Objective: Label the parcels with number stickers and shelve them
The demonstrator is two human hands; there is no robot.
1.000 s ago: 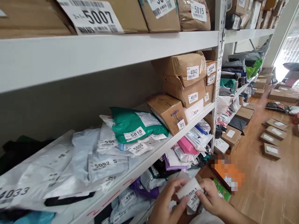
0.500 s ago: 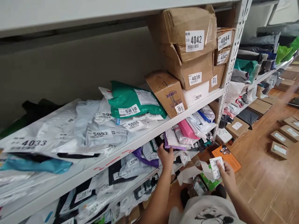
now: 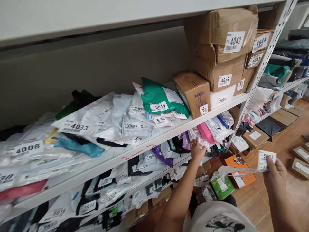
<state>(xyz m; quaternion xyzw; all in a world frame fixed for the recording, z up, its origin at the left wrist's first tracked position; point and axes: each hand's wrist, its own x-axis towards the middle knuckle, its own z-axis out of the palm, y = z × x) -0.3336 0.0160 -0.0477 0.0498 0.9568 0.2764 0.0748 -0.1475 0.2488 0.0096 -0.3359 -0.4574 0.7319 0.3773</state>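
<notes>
My left hand (image 3: pixel 198 150) reaches to the shelf below the middle board, its thumb apart from the fingers. The fingertips are at a row of upright mailing bags, by a purple and white bag (image 3: pixel 185 140) and a clear plastic bag (image 3: pixel 193 133); I cannot tell whether they touch. A pink bag (image 3: pixel 206 132) stands just to the right. My right hand (image 3: pixel 275 170) pinches a strip of printed number labels (image 3: pixel 263 160) over the floor. The strip's pale backing tail (image 3: pixel 231 170) hangs out to the left.
The middle shelf (image 3: pixel 142 147) bears numbered plastic mailers, a green mailer (image 3: pixel 165 98) and stacked cardboard boxes (image 3: pixel 227 48). A white perforated post (image 3: pixel 259 77) stands at its right end. On the floor lie an orange box (image 3: pixel 241 166), a green package (image 3: pixel 223 188) and several cartons.
The view has turned left, so the shelf appears farther right. My left hand has shifted right along the bags, from the purple bag. My right hand has moved right, its label strip stretching out.
</notes>
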